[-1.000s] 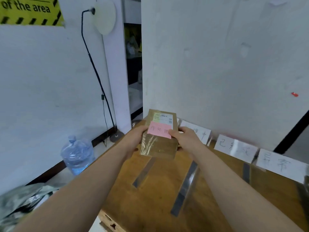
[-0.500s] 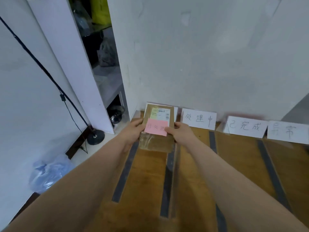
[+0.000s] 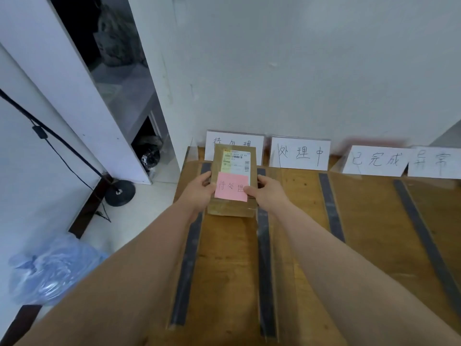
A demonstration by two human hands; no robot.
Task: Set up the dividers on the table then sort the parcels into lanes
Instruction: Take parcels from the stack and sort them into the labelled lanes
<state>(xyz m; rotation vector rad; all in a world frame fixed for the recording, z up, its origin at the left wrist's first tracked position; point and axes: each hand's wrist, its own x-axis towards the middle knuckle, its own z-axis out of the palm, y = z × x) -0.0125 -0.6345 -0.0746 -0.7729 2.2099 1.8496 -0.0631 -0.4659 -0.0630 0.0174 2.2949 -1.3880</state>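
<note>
Left hand (image 3: pixel 199 192), right hand (image 3: pixel 268 193) grip parcel (image 3: pixel 232 208) sides, fingers curled round edges; risk: lowered crooked, corner knocks divider (image 3: pixel 264 245) over.

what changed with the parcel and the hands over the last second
The parcel was carried forward and down into the leftmost lane, between the first two dividers, just before the leftmost sign; whether it touches the table cannot be told. Nothing was let go: the left hand and right hand grip its sides as before, and the pink note stays on top. Signs and dividers kept their places.
</note>
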